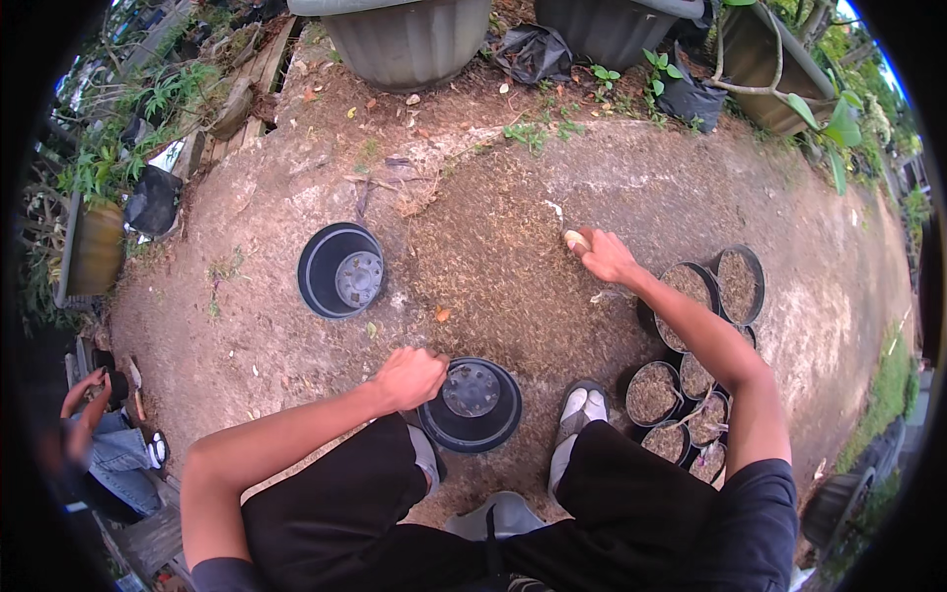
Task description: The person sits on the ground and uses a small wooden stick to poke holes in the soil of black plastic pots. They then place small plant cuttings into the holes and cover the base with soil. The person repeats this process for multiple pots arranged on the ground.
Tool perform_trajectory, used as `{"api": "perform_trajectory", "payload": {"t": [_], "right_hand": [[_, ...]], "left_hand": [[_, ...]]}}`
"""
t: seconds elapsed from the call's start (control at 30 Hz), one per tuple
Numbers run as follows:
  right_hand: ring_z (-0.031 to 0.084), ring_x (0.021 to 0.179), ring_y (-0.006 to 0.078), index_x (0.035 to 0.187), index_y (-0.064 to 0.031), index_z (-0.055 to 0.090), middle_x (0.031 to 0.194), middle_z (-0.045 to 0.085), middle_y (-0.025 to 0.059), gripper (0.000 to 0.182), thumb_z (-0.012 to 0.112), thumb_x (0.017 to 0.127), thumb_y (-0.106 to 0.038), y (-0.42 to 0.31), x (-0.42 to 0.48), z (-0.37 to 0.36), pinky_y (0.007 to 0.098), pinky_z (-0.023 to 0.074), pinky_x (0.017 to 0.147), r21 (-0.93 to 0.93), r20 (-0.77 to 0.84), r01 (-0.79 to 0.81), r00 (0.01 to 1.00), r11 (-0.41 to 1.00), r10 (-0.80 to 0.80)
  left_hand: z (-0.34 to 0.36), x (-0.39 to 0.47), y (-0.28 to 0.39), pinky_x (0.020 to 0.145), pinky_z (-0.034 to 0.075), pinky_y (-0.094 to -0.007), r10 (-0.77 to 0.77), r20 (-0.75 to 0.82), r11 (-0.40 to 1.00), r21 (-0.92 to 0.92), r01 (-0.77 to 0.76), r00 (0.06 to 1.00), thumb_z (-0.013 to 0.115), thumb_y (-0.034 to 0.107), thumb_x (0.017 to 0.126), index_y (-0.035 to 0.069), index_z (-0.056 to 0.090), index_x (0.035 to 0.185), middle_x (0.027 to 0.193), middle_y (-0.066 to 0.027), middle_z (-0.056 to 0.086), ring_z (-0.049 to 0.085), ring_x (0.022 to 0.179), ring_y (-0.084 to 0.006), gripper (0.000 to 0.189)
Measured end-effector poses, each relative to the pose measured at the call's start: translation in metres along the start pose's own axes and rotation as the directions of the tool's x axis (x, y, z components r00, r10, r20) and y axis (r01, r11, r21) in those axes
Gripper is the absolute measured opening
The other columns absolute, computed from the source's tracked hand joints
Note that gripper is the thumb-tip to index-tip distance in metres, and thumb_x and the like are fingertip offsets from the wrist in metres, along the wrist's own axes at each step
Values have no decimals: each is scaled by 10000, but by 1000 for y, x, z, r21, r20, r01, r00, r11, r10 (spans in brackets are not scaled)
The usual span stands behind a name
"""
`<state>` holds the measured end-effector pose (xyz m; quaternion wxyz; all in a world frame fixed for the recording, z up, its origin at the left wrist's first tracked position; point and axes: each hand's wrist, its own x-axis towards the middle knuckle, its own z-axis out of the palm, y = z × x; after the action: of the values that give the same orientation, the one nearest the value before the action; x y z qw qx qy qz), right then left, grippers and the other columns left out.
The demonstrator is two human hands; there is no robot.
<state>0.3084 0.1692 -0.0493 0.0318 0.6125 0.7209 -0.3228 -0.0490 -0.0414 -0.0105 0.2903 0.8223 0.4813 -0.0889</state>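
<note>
My left hand grips the rim of an empty black plastic plant pot, which stands between my feet with its drain-holed bottom in sight. My right hand is shut on the light handle of a small hand tool; its thin end points away over the ground, and its exact kind is hard to tell. Under and before it spreads a patch of brown, husk-like loose material. Ahead on the left, a second empty black plant pot leans open towards me.
Several filled black pots cluster at my right. Large grey planters line the far edge, with black plastic bags and green plants. At the far left a person sits near a trowel on the ground.
</note>
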Motion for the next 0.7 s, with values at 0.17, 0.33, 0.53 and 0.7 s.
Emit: {"api": "perform_trajectory", "payload": {"t": [0.17, 0.33, 0.53, 0.7], "right_hand": [[706, 837, 485, 1237, -67, 528, 939, 697, 281, 363, 515, 1064, -386, -36, -46, -21, 587, 562, 738, -263, -147, 142, 972, 954, -185], [690, 722, 491, 1278, -90, 465, 925, 661, 259, 341, 498, 1079, -364, -54, -96, -47, 572, 562, 592, -443, -214, 270, 894, 855, -393], [678, 792, 494, 1288, -68, 528, 912, 679, 266, 354, 575, 1040, -317, -59, -212, -51, 574, 533, 686, -237, -284, 126, 939, 963, -193], [694, 941, 502, 1296, -125, 567, 963, 732, 250, 391, 626, 999, -373, -37, -307, 59, 587, 533, 795, 42, -309, -217, 925, 975, 219]], "left_hand": [[-2, -3, -1, 760, 576, -556, -10, 33, 1000, -2, 10, 999, 548, 176, 997, 1, 677, 961, 862, -222, 728, 716, 813, -444, 221], [-5, -4, -1, 764, 565, -570, 11, 31, 1000, 19, -12, 999, 542, 208, 1003, 6, 675, 928, 822, -264, 707, 705, 796, -473, 254], [-6, -4, 2, 824, 564, -554, 37, 55, 992, 117, -44, 998, 548, 275, 992, 7, 681, 962, 918, -272, 710, 713, 938, -457, 300], [-4, -15, 3, 888, 572, -521, -6, 153, 982, 190, -24, 988, 561, 307, 979, 9, 694, 1042, 1022, -252, 725, 715, 1006, -437, 333]]}}
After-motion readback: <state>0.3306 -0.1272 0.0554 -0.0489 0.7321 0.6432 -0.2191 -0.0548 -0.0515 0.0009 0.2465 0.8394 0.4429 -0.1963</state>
